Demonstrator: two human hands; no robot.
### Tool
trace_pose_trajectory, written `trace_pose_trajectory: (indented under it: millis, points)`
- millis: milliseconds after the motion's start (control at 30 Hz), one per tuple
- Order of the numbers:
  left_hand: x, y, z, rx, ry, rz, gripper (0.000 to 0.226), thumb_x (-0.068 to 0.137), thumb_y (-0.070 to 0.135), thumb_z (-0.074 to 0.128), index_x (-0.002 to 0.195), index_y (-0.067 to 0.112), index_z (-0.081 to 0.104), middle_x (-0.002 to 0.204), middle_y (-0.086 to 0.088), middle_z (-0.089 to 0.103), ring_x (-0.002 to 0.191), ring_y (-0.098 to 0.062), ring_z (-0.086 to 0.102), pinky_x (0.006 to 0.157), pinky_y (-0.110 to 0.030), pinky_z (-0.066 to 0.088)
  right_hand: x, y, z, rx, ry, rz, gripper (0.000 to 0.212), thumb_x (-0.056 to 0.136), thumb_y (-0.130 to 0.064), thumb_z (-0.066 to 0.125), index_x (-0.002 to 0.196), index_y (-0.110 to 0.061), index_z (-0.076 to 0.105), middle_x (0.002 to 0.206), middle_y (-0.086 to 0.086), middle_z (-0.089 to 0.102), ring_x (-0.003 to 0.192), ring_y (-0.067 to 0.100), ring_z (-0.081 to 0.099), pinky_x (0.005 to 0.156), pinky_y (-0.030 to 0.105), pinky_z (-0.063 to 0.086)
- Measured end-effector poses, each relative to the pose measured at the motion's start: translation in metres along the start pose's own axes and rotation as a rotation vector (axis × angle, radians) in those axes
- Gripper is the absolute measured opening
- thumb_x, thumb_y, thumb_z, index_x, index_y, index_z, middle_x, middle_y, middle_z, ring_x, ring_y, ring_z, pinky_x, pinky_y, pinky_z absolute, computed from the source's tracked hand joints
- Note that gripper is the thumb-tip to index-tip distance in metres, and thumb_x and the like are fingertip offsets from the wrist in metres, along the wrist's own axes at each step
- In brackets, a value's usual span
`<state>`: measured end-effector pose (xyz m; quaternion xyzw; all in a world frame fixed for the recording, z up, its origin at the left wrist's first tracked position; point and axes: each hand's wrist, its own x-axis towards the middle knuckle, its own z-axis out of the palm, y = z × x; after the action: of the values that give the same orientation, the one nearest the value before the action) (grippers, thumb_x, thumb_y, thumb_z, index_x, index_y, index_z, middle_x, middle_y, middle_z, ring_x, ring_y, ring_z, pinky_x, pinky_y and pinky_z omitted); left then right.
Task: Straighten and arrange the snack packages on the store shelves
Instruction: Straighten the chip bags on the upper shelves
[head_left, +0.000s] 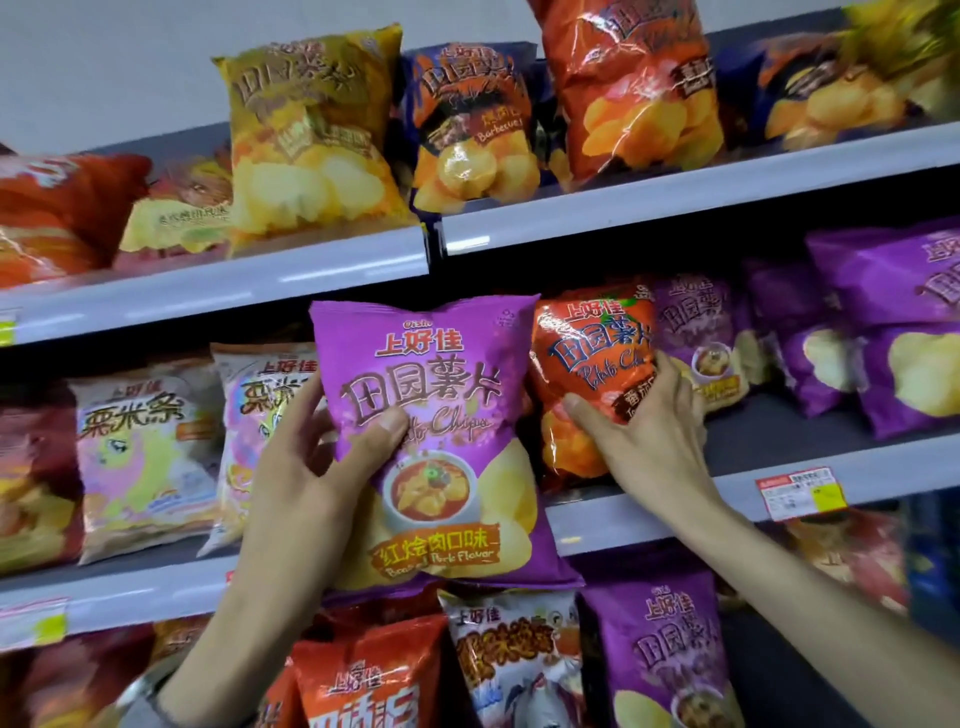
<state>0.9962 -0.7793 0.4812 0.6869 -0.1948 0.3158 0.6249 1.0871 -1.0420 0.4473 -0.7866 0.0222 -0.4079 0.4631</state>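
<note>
Two bags in hand, one per hand, at the middle shelf (649, 512).

Item 1: purple chip bag (431, 447), braised-pork flavour. Held clear of the shelf, in front of its edge, upright and facing out. The left hand (311, 467) has its grip closed on the bag's left side, thumb across the front, fingers behind.

Item 2: orange chip bag (587, 374), standing on the middle shelf, tilted slightly, just beside a row of purple bags (696, 338). The right hand (649, 431) grips its lower right part, thumb on the front, fingers wrapped round the edge.

Risks, as judged from this moment:
- The purple bag hangs by a one-sided pinch; a slack grip would likely let it swing or drop onto the bags on the shelf below (519, 654).
- Both bags are air-filled and slippery; squeezing too hard could crush the chips or burst a seam.
- Shifting the orange bag sideways may topple the neighbouring purple bags, which lean loosely.
- The orange bag sits among purple ones; slotting the purple bag in without first clearing the space could jam or crumple both.
- The price tag (800, 491) on the shelf edge could be knocked by the right wrist.
</note>
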Motion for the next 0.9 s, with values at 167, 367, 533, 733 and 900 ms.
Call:
trace_pose_trajectory:
  millis: [167, 367, 533, 733, 900]
  points:
    - [-0.007, -0.002, 0.009, -0.024, -0.078, -0.005, 0.058, 0.075, 0.04, 0.089, 0.128, 0.044, 0.065, 0.108, 0.015, 0.079, 0.096, -0.007, 0.077, 0.081, -0.036, 0.063, -0.006, -0.005, -0.007, 0.03, -0.078, 0.03, 0.127, 0.063, -0.082, 0.065, 0.161, -0.017, 0.017, 0.16, 0.012, 0.031, 0.149, 0.034, 0.023, 0.122, 0.051, 0.023]
    - [-0.006, -0.002, 0.063, -0.081, -0.208, -0.036, 0.059, 0.076, 0.043, 0.091, 0.129, 0.046, 0.064, 0.11, 0.01, 0.078, 0.1, -0.017, 0.077, 0.09, -0.049, 0.063, -0.009, 0.011, -0.05, 0.093, -0.056, 0.016, 0.087, 0.08, -0.068, 0.042, 0.157, -0.028, 0.033, 0.164, 0.003, 0.032, 0.151, 0.026, 0.026, 0.123, 0.046, 0.024]
    - [-0.004, 0.002, 0.117, -0.113, -0.245, 0.006, 0.066, 0.08, 0.046, 0.084, 0.14, 0.037, 0.058, 0.115, 0.011, 0.077, 0.105, -0.015, 0.076, 0.093, -0.046, 0.062, -0.015, 0.034, -0.105, 0.354, -0.073, 0.006, 0.073, 0.085, -0.082, 0.039, 0.141, -0.039, 0.058, 0.147, -0.016, 0.057, 0.136, 0.006, 0.052, 0.119, 0.047, 0.036]
    - [-0.006, 0.007, 0.193, -0.103, -0.275, 0.08, 0.068, 0.086, 0.048, 0.081, 0.145, 0.042, 0.05, 0.114, 0.023, 0.073, 0.103, -0.003, 0.074, 0.088, -0.03, 0.061, -0.006, 0.042, -0.152, 0.317, -0.375, 0.041, 0.074, 0.072, -0.076, 0.058, 0.139, -0.045, 0.055, 0.123, -0.031, 0.066, 0.095, -0.022, 0.062, 0.094, 0.02, 0.042]
    - [0.004, 0.004, 0.259, -0.056, -0.282, 0.085, 0.068, 0.089, 0.044, 0.081, 0.148, 0.036, 0.048, 0.116, 0.015, 0.075, 0.104, -0.009, 0.076, 0.093, -0.04, 0.062, 0.018, 0.067, -0.197, 0.315, -0.509, 0.0, 0.065, 0.078, -0.075, 0.069, 0.136, -0.056, 0.05, 0.125, -0.028, 0.069, 0.117, 0.0, 0.066, 0.109, 0.041, 0.046]
